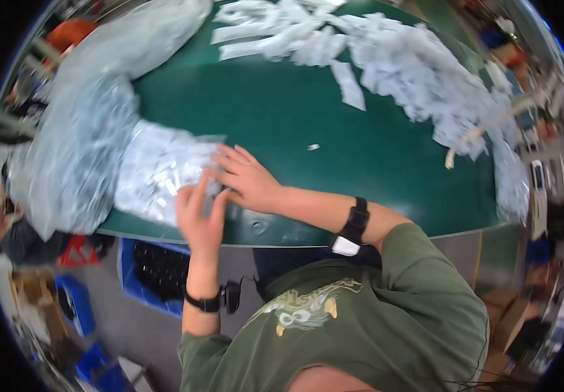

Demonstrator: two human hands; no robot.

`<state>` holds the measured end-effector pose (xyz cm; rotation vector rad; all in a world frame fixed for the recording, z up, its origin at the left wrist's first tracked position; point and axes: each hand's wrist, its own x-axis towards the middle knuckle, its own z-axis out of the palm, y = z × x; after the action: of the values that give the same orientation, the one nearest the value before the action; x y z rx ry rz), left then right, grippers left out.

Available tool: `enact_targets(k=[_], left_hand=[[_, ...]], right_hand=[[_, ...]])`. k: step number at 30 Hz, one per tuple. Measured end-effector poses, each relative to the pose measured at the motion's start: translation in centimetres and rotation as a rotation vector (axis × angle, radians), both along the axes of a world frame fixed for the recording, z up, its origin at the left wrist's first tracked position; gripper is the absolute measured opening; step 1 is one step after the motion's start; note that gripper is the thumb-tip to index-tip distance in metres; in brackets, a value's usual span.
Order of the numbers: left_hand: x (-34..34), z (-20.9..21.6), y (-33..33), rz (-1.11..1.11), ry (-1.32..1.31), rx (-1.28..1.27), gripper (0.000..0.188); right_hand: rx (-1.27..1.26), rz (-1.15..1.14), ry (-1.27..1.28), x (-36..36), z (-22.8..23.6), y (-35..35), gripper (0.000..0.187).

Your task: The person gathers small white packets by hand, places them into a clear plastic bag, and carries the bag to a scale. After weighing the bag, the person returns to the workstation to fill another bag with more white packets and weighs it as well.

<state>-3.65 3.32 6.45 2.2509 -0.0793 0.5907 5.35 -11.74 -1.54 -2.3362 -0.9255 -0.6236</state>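
Green T-shirt nearest. Clear bag by tabletop's near-left corner looks filled; loose white strips lie unbagged along far and right edges. Bag's long axis seems left-right, opening direction unclear. Left hand spread, right hand half-open, both at its right end; can't tell any grip.

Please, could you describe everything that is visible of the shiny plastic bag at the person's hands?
The bag looks like thin, clear, glossy plastic, with wrinkles and bright reflections. Whitish contents show through it, but blur hides what they are. It lies flat on the green table, near the front edge, roughly rectangular. Its left side meets a larger, bluish, crumpled plastic heap. At its right end, the left hand and right hand appear to touch it with their fingers.
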Motion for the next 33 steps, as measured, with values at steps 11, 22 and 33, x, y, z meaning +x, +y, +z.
enact_targets(k=[11,22,33], left_hand=[[1.4,-1.9,-10.5,-0.518,0.16,-0.254,0.037],[7.3,-5.7,-16.7,-0.544,0.006,0.236,0.049],[5.5,-6.5,-16.1,-0.7,0.227,0.197,0.061]], right_hand=[[0.068,-0.782,0.051,8.4,-1.6,-24.4,0.04],[0.358,-0.22,0.546,0.2,3.7,-23.2,0.031],[-0.025,-1.032,0.425,10.8,-1.0,-30.3,0.041]])
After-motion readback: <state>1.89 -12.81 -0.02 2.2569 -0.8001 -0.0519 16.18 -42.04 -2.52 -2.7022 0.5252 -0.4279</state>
